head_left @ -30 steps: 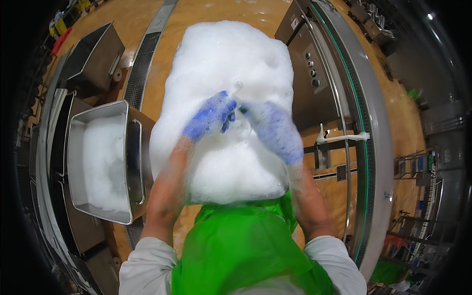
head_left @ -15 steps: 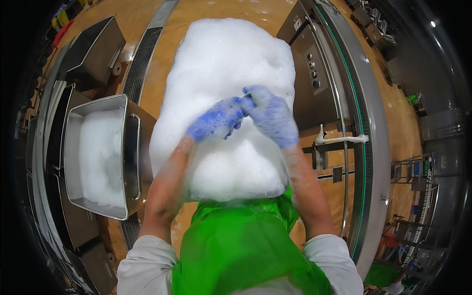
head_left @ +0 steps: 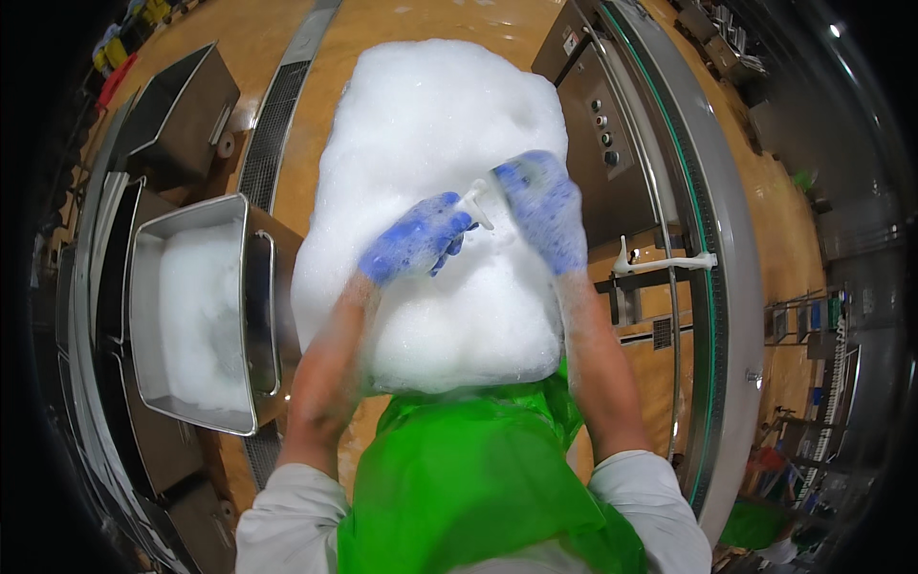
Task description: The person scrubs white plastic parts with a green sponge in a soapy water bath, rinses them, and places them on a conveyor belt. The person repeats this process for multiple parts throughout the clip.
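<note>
My left hand point(head_left: 413, 237), in a blue glove flecked with suds, is closed on a small whitish part with a T-shaped end point(head_left: 479, 204). The rest of that part is hidden in the fingers. My right hand point(head_left: 545, 212), in a foam-coated blue glove, is just right of the part, apart from its end. Its fingers are smeared by motion and suds, so I cannot make out whether it holds anything. Both hands are over a big heap of white foam point(head_left: 435, 115), which hides whatever lies under it.
A steel tub point(head_left: 191, 413) with foam inside stands on the left, with another steel bin point(head_left: 186, 115) behind it. On the right are a steel control cabinet point(head_left: 598, 143) and a long curved machine rail point(head_left: 732, 335), with a white bracket point(head_left: 669, 263) jutting inward. A floor drain grate point(head_left: 270, 143) runs along the left.
My right hand has drawn away from my left, and the T-shaped end of the part now shows between them. The left hand stays closed in nearly the same place.
</note>
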Demonstrator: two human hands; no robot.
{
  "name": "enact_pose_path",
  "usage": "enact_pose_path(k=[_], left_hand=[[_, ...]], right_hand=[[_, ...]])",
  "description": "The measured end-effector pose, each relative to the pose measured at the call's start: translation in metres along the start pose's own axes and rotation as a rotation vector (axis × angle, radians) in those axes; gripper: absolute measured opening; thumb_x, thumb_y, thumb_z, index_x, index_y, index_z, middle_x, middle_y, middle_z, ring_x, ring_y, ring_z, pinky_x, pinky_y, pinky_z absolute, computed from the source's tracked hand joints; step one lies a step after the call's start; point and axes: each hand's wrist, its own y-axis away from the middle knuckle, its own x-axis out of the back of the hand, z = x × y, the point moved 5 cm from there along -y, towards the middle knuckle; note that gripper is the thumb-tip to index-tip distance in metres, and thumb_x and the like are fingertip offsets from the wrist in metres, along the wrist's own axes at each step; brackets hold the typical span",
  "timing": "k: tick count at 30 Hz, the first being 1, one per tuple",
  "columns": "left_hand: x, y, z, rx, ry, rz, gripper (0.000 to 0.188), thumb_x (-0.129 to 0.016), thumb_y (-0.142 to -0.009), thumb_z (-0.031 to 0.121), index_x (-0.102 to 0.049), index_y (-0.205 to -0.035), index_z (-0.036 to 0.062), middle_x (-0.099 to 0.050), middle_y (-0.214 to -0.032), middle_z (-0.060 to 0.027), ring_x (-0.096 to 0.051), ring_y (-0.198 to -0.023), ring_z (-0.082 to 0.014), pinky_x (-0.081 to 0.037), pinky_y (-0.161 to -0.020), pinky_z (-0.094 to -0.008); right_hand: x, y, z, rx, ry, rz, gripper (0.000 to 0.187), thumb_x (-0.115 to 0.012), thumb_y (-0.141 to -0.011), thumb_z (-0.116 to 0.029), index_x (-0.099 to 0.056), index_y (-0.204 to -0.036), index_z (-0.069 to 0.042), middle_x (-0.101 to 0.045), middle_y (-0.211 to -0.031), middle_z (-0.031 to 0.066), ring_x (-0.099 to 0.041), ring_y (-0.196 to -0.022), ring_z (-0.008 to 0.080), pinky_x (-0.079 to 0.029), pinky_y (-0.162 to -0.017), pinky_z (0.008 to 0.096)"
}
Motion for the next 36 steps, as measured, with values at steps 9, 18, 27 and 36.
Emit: enact_pose_path(k=[9,18,27,36], left_hand=[[-0.008,-0.005,0.003,-0.078,0.080,0.014,0.045,-0.050,-0.100,0.049,-0.054,-0.101,0.0038,-0.050,-0.069,0.0004,-0.045,-0.052,-0.0061,-0.042,-0.046,-0.0239],[-0.006,-0.009,0.000,-0.109,0.032,0.049,0.039,-0.043,-0.104,0.040,-0.052,-0.094,0.0032,-0.053,-0.070,-0.0036,-0.049,-0.051,-0.0111,-0.046,-0.049,-0.0288],[0.005,-0.008,-0.007,0.029,-0.066,0.095,0.030,-0.042,-0.105,0.031,-0.052,-0.097,0.0037,-0.057,-0.074,-0.0070,-0.056,-0.057,-0.0151,-0.051,-0.057,-0.0331],[-0.016,-0.028,-0.053,0.105,-0.716,0.028,0.032,-0.043,-0.103,0.019,-0.053,-0.126,-0.0007,-0.063,-0.109,-0.0184,-0.061,-0.087,-0.0229,-0.054,-0.079,-0.0362]], right_hand=[[-0.027,-0.019,-0.020,-0.292,-0.442,-0.236,0.019,-0.064,-0.092,-0.016,-0.061,-0.106,-0.003,-0.066,-0.090,0.0110,-0.069,-0.085,0.0276,-0.056,-0.074,0.0366],[-0.029,-0.001,-0.020,-0.859,-1.402,-0.267,0.032,-0.056,-0.098,-0.026,-0.062,-0.113,0.001,-0.066,-0.091,0.0094,-0.065,-0.077,0.0148,-0.055,-0.073,0.0281],[-0.030,-0.005,-0.033,-0.761,-1.258,-0.138,0.026,-0.059,-0.096,-0.023,-0.064,-0.110,-0.002,-0.068,-0.091,0.0145,-0.069,-0.081,0.0231,-0.058,-0.071,0.0336],[-0.112,0.048,-0.025,-0.065,0.436,-0.477,0.030,-0.065,-0.088,-0.019,-0.059,-0.111,0.001,-0.062,-0.079,0.0063,-0.065,-0.077,0.0191,-0.055,-0.058,0.0388]])
